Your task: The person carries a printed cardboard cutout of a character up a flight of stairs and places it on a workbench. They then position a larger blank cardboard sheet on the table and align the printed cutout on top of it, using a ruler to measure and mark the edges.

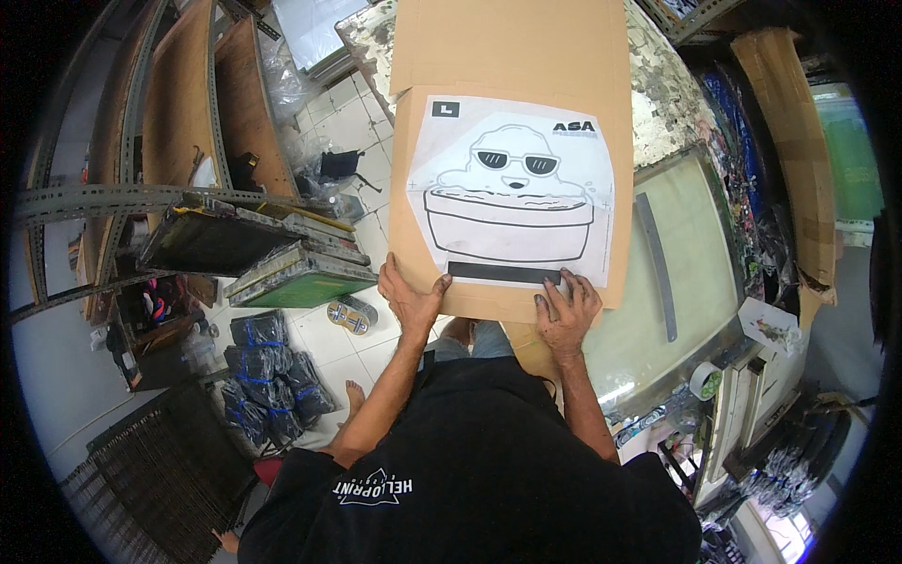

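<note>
In front of me lies a large brown cardboard sheet [512, 56], reaching from the worktable towards my body. On it is a white paper print [564, 113] with a cartoon figure in sunglasses above a tub. A black strip [503, 273] runs along the paper's lower edge. My left hand [411, 293] rests at the cardboard's lower left corner, fingers apart, its thumb by the strip's left end. At the lower right, my right hand [567, 320] has its fingers spread on the paper, touching the strip's right end. Whether any fingers reach under the cardboard is hidden.
A large pale framed screen [691, 235] lies to the right with a thin grey metal strip [655, 268] on it. A roll of tape [706, 381] sits near its edge. Shelving with framed screens [301, 273] stands left, above bundled dark packages [272, 376] on the floor.
</note>
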Action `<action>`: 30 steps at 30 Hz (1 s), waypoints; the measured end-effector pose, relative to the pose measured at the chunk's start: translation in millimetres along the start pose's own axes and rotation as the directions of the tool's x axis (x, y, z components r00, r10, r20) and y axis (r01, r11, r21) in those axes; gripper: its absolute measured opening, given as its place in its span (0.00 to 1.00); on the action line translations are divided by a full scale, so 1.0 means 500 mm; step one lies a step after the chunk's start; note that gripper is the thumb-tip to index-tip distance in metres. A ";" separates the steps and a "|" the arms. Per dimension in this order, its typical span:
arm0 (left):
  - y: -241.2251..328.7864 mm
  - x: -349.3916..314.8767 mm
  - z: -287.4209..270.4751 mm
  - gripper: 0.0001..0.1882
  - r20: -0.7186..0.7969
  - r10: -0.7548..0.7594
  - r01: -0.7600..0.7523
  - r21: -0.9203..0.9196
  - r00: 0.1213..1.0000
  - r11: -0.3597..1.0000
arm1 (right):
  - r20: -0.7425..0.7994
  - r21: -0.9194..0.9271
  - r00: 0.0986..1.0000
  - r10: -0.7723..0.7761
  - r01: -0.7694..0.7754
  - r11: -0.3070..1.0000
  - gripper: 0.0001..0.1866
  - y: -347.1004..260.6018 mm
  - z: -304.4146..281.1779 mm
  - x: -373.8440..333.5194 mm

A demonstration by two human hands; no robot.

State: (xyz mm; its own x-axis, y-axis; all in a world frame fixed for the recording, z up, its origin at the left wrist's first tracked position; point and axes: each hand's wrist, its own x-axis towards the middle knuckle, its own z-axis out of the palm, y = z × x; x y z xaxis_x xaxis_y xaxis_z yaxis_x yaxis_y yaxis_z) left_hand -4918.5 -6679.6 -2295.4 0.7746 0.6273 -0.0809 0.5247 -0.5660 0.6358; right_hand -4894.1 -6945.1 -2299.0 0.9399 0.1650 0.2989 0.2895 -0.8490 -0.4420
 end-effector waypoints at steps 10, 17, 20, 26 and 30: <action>-0.009 -0.013 0.004 0.57 0.005 0.016 -0.016 -0.014 1.000 1.000 | -0.012 -0.006 1.000 -0.011 0.011 1.000 0.18 0.005 -0.002 -0.014; -0.025 -0.013 -0.002 0.57 0.001 0.006 -0.006 -0.007 1.000 1.000 | -0.026 0.013 0.999 -0.026 0.026 1.000 0.18 -0.003 0.010 -0.022; -0.028 -0.011 0.005 0.56 -0.009 0.017 -0.017 -0.006 1.000 1.000 | -0.008 -0.003 1.000 -0.010 0.010 1.000 0.17 -0.004 0.013 -0.020; -0.028 -0.010 -0.001 0.56 -0.028 0.036 -0.037 -0.038 0.999 0.999 | -0.009 0.008 1.000 -0.011 0.011 1.000 0.17 -0.006 0.020 -0.028; -0.034 -0.012 -0.005 0.56 -0.013 0.025 -0.025 -0.031 1.000 0.999 | -0.019 -0.015 1.000 -0.006 0.006 1.000 0.16 -0.013 0.021 -0.033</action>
State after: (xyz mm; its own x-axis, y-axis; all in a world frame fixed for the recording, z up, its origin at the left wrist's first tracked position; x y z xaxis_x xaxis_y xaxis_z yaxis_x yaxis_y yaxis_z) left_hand -4932.9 -6672.1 -2303.7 0.7828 0.6198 -0.0551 0.4939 -0.5650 0.6610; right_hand -4909.7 -6936.8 -2310.0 0.9345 0.1604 0.3177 0.2922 -0.8554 -0.4276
